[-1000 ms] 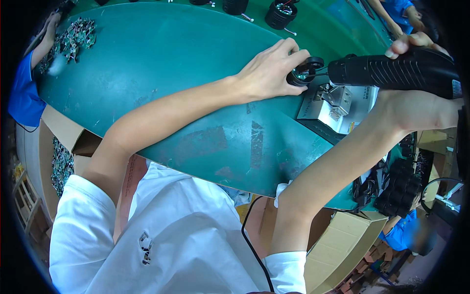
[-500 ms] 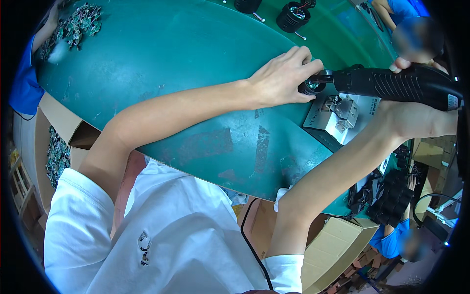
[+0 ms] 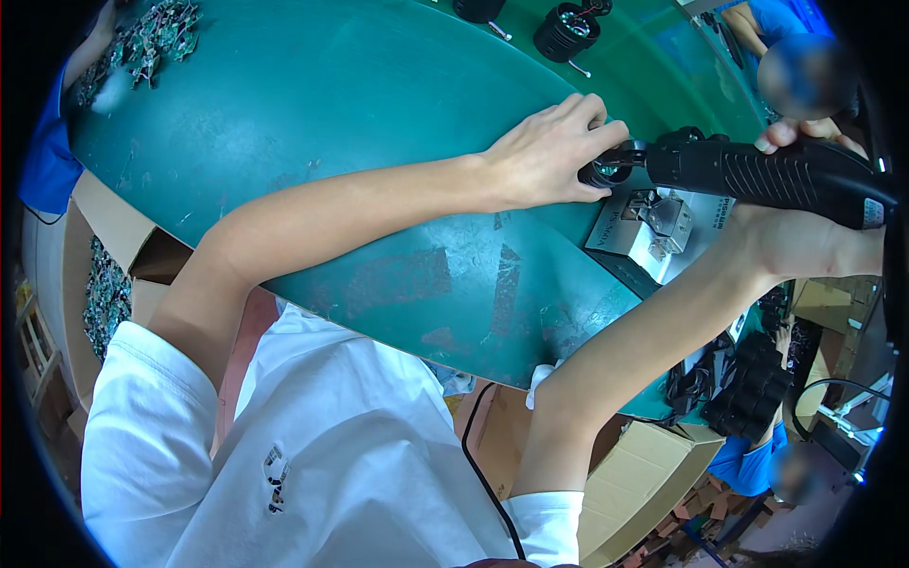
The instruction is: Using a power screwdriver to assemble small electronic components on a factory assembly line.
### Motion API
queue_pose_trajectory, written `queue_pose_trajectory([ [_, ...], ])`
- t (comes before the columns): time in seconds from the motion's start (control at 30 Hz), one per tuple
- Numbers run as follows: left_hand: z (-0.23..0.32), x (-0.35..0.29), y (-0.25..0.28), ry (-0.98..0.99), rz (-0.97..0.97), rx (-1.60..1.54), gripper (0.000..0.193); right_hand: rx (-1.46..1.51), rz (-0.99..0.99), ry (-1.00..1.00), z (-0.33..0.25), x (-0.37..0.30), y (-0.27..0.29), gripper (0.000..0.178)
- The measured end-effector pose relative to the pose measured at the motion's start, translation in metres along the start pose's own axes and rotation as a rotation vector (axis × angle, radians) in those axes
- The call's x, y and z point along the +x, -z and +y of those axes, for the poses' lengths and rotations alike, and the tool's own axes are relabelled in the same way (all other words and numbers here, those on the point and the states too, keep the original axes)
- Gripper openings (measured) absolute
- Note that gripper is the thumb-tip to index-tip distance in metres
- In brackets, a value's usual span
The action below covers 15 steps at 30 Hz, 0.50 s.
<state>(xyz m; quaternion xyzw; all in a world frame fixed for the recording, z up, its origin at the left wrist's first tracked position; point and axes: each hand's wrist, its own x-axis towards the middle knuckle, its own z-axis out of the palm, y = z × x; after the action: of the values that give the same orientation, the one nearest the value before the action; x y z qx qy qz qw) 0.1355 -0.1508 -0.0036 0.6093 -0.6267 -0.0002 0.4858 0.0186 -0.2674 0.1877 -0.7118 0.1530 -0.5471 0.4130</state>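
My left hand (image 3: 547, 154) is closed around a small black round housing (image 3: 606, 172) on the green table, fingers curled over its far side. A green board and a dark piece show at the housing's top, partly hidden by my fingers. My right hand (image 3: 814, 241) grips a black electric screwdriver (image 3: 757, 168), held nearly level with its front end pointing left at the housing. The tip meets or almost meets the housing; actual contact cannot be made out. Just below the screwdriver sits a grey screw feeder box (image 3: 620, 235) with a silver metal mechanism (image 3: 666, 225) on it.
Other black round housings (image 3: 566, 36) with wires stand on the green strip beyond the table. A heap of small circuit boards (image 3: 156, 43) lies far left. Cardboard boxes (image 3: 653, 473) stand below the table edge. Co-workers in blue (image 3: 753, 464) sit at the right and left.
The screwdriver's rear has dipped very slightly, with my right wrist a little lower. My left hand stays on the housing. The co-worker's arm at the lower right has shifted.
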Motion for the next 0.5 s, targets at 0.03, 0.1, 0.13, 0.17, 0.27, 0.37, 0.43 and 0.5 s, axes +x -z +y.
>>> queue_pose_trajectory([
  [0.03, 0.0, 0.0, 0.0, 0.001, 0.001, 0.002, 0.057, -0.009, 0.01, 0.002, -0.001, 0.0, 0.001, 0.103],
  [0.1, 0.001, 0.0, -0.002, 0.004, -0.006, -0.005, 0.056, -0.064, 0.086, 0.013, -0.012, -0.013, -0.016, 0.102],
  [0.13, 0.001, 0.0, -0.002, 0.003, -0.003, -0.007, 0.056, -0.114, 0.16, 0.026, -0.019, -0.018, -0.023, 0.1],
  [0.17, 0.001, 0.0, -0.002, 0.003, 0.002, -0.009, 0.056, -0.118, 0.158, 0.029, -0.024, -0.018, -0.021, 0.1],
  [0.27, 0.0, 0.0, -0.001, -0.001, 0.002, -0.035, 0.055, -0.27, 0.323, 0.047, -0.049, -0.02, -0.011, 0.096],
  [0.37, -0.002, -0.001, 0.001, 0.012, -0.004, -0.022, 0.053, -0.283, 0.264, 0.313, -0.062, -0.015, 0.062, 0.092],
  [0.43, -0.004, -0.001, 0.003, 0.018, -0.026, -0.019, 0.052, -0.411, 0.479, 0.433, -0.074, -0.019, 0.072, 0.094],
  [0.5, -0.005, 0.0, 0.003, 0.024, -0.048, -0.03, 0.052, -0.527, 0.657, 0.536, -0.073, -0.018, 0.08, 0.096],
])
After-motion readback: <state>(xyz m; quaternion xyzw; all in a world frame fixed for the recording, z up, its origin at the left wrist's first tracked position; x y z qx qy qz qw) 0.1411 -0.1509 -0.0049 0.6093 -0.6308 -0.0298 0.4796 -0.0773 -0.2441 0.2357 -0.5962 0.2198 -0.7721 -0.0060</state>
